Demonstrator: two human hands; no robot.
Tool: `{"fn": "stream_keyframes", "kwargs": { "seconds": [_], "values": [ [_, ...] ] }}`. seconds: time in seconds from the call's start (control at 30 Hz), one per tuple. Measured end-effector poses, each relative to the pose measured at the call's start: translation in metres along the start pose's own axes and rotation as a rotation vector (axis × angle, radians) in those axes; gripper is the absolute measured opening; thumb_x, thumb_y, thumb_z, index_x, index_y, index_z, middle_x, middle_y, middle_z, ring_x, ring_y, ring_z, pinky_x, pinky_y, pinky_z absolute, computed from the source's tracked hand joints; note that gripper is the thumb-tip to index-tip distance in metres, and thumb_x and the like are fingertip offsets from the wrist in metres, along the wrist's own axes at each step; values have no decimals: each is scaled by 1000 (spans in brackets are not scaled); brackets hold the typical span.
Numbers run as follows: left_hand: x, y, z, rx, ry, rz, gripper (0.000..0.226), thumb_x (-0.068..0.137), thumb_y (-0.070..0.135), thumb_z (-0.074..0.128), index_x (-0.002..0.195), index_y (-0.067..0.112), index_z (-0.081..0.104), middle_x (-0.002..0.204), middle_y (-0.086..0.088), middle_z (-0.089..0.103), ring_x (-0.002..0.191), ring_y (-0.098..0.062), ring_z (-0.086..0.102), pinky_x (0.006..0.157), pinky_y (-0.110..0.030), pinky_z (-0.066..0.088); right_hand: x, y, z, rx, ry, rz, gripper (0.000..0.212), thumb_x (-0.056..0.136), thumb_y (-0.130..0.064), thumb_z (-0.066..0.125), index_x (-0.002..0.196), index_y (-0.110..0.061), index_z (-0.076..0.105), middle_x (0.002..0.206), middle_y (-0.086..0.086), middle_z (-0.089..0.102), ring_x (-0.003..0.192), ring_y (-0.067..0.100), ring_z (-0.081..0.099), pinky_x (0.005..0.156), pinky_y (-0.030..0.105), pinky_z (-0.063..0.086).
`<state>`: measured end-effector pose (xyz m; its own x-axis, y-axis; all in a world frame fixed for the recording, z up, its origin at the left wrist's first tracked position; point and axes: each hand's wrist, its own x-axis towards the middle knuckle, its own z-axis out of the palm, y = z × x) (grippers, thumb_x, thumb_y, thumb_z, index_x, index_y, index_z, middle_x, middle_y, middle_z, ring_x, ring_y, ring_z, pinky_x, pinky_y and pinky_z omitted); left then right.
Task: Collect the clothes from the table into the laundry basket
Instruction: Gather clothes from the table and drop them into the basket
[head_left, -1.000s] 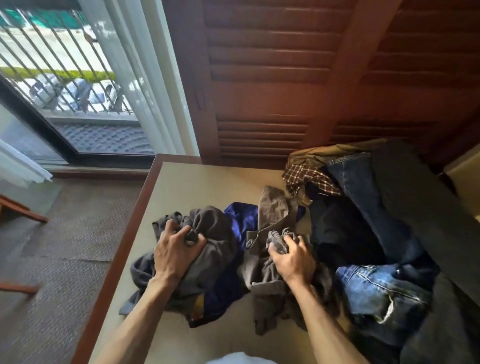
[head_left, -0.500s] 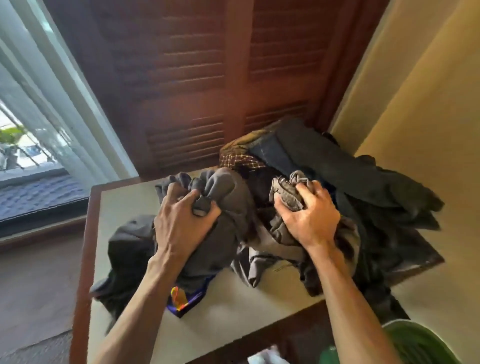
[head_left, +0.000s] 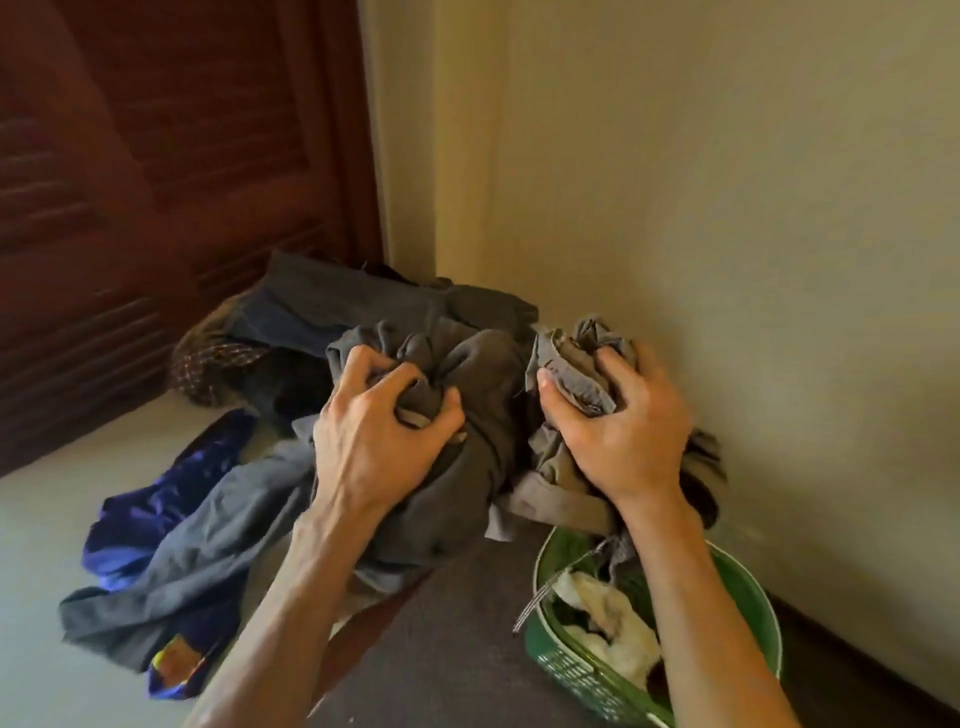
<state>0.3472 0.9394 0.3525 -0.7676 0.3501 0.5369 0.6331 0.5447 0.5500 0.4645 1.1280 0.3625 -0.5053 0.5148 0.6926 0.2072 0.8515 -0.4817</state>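
Observation:
My left hand (head_left: 382, 441) grips a bunched dark grey garment (head_left: 478, 426) that trails down over the table's right edge. A grey-and-blue piece (head_left: 171, 530) drags behind it across the table (head_left: 47, 540). My right hand (head_left: 623, 431) is closed on a crumpled taupe garment (head_left: 566, 374), held above the green laundry basket (head_left: 748, 587) on the floor at lower right. A white cloth (head_left: 608, 623) lies inside the basket. More clothes (head_left: 332, 306) are piled at the back of the table: dark trousers, jeans and a plaid shirt.
A cream wall (head_left: 727, 208) stands close on the right, just past the basket. Dark wooden louvred doors (head_left: 156, 156) rise behind the table. Dark carpet (head_left: 441, 660) covers the floor between the table's edge and the basket.
Both hands have carried their bundles to the right, off the table toward the basket. The view has swung right: the window is gone and the basket is now largely in sight.

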Motion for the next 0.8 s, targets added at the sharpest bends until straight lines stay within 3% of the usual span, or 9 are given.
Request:
{"fn": "stream_keyframes", "kwargs": {
  "seconds": [0.3, 0.53, 0.63, 0.73, 0.8],
  "values": [
    [-48, 138, 89, -197, -71, 158, 32, 85, 55, 67, 81, 23, 70, 100, 3, 52, 73, -16, 57, 61, -30, 52, -29, 113, -140, -148, 78, 185, 31, 85, -58, 65, 88, -28, 72, 91, -5, 57, 81, 19, 57, 59, 34, 48],
    [-37, 192, 134, -304, -160, 239, 28, 85, 46, 74, 84, 18, 71, 100, -2, 55, 75, -20, 58, 66, -28, 46, -48, 204, -149, -355, 221, 381, 42, 85, -59, 64, 93, -19, 71, 102, 6, 60, 92, 27, 57, 63, 34, 46],
    [-29, 202, 157, -345, -210, 275, 31, 85, 50, 70, 84, 19, 72, 101, -2, 55, 76, -20, 59, 67, -29, 47, -73, 247, -128, -402, 94, 564, 53, 86, -70, 53, 104, -23, 69, 115, 6, 56, 106, 29, 54, 76, 43, 52],
    [-24, 210, 178, -368, -267, 307, 31, 85, 52, 69, 84, 21, 71, 102, -1, 55, 74, -20, 60, 65, -28, 49, -105, 291, -109, -304, -272, 793, 60, 87, -71, 50, 127, -27, 61, 147, 15, 41, 136, 41, 37, 98, 55, 47],
    [-23, 213, 190, -380, -287, 322, 35, 84, 56, 64, 83, 22, 70, 102, -1, 55, 72, -20, 60, 63, -29, 51, -128, 311, -99, -140, -415, 903, 63, 84, -72, 54, 132, -31, 57, 146, 15, 41, 139, 41, 33, 104, 55, 43]
  ]
}}
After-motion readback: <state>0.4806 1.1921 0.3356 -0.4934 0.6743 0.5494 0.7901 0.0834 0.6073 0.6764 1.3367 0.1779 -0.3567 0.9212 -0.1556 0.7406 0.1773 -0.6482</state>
